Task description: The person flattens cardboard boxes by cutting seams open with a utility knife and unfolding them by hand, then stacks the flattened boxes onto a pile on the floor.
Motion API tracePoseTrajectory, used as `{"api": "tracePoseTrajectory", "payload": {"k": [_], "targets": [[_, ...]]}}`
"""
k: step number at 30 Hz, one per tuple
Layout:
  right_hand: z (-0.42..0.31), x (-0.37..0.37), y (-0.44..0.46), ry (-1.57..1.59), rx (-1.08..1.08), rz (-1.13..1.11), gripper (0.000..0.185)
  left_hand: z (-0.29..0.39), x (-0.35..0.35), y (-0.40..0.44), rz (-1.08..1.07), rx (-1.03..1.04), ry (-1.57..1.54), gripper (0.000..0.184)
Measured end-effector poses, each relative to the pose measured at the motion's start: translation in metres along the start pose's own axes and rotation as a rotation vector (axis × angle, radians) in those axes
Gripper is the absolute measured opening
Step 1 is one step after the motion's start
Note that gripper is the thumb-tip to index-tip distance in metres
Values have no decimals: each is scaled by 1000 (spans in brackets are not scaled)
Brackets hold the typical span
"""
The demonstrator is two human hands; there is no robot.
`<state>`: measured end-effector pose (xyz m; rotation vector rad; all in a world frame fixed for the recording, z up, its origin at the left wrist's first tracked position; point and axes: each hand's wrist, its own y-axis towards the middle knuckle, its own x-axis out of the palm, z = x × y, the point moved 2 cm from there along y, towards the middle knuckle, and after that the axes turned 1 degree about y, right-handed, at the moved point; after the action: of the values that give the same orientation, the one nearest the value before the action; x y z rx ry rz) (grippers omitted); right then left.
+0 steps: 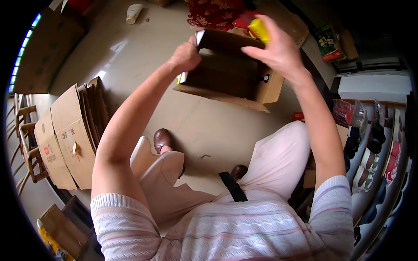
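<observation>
An open cardboard box [230, 96] is held up in front of me, its dark inside facing me and a brown flap hanging at its lower right. My left hand [186, 55] is closed on its left edge, where white and yellow strips show. Above the box's right side, my right hand [278, 50] curls round a short yellow object [258, 30]. Motion blurs this object, and its exact kind cannot be made out. The thumb of that hand points left over the box opening. A small black-and-white spot shows inside the box near the flap.
Folded cardboard cartons [65, 135] lean against a wooden chair [28, 148] on the left. A shoe rack [374, 165] stands on the right. A paper cup [134, 14] lies on the floor near red patterned fabric [209, 15]. A black strap [233, 187] lies across my lap.
</observation>
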<state>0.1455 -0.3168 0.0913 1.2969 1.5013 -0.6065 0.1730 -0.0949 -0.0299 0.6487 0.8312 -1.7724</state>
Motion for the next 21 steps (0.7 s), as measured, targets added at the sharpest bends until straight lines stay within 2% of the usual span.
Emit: {"api": "tracePoseTrajectory", "payload": {"k": [2,3,6,8,9,12,17,20,21], "targets": [[-3,23,18,-281,-94,-30,70,18,9,-7,-39,13,90,34],[1,32,27,-322,-79,-58,56,21,16,-10,-32,58,103,34],[5,54,39,-437,-57,-328,45,34,30,-25,12,125,194,38],[18,75,31,-467,-33,-363,33,48,36,-39,-40,103,314,42],[15,69,29,-398,62,-418,30,48,43,-41,-15,126,345,44],[33,54,26,-387,44,-448,27,50,67,-54,-12,192,482,51],[58,38,14,-390,66,-575,32,63,85,-74,-157,342,650,53],[76,30,26,-409,177,-487,34,58,110,-97,-315,505,743,61],[94,19,39,-371,195,-343,34,58,114,-104,-590,482,672,50]]}}
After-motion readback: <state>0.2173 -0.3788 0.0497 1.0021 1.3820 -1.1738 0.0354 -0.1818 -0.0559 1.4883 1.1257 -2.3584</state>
